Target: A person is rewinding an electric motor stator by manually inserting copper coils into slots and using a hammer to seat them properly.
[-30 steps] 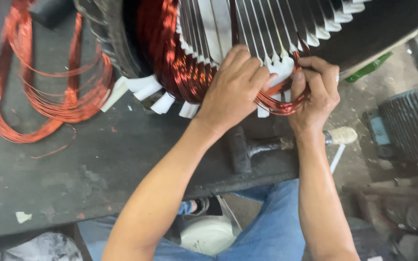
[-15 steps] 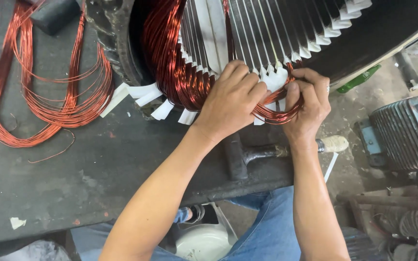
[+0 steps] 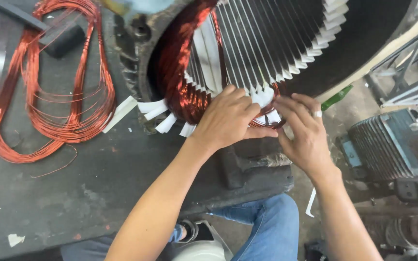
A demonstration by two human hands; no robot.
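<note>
Since the earlier frame both hands slid left along the stator rim. Loose copper wire loops (image 3: 49, 96) lie far left on the bench (image 3: 97, 193), well apart. Left hand (image 3: 228, 118) presses closed on the copper coil (image 3: 185, 92) at the stator (image 3: 267, 48) mouth. Right hand (image 3: 303, 130), nearer the free bundle end, pinches it; paper slot liners (image 3: 262, 96) crowd between. Another motor (image 3: 388, 145) sits right, clear.
</note>
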